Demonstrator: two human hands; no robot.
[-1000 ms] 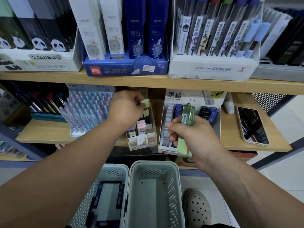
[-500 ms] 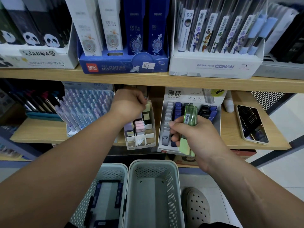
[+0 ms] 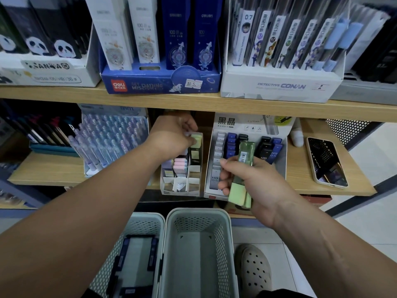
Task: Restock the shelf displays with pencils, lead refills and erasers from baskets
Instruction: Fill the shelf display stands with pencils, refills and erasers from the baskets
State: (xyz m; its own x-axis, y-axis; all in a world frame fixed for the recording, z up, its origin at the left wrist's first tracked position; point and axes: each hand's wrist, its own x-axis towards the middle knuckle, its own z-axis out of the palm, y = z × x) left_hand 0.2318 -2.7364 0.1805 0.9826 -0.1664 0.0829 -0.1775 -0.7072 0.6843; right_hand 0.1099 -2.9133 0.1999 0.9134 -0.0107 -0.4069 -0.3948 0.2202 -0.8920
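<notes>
My left hand [image 3: 171, 134] reaches under the upper shelf and pinches a pale green eraser [image 3: 196, 140] at the back right of the small white eraser display box [image 3: 180, 186], which holds purple, pink and green erasers in its slots. My right hand [image 3: 247, 179] grips a bunch of green erasers [image 3: 241, 175], clear green sleeves above and pale green ends below, in front of the lead refill display [image 3: 247, 130]. Two grey baskets sit below: the right basket [image 3: 198, 252] looks bare inside, while the left basket [image 3: 137, 254] holds a dark blue and white box.
A phone [image 3: 326, 162] lies on the lower shelf at the right, beside a white tube. A tray of purple pencils [image 3: 109, 138] stands left of the eraser box. The upper shelf [image 3: 193, 102] carries boxed pencil displays. My shoe [image 3: 254, 269] is by the baskets.
My left hand has brought the pale green eraser down to the back right slot of the eraser box. My right hand has stayed almost still with its bunch.
</notes>
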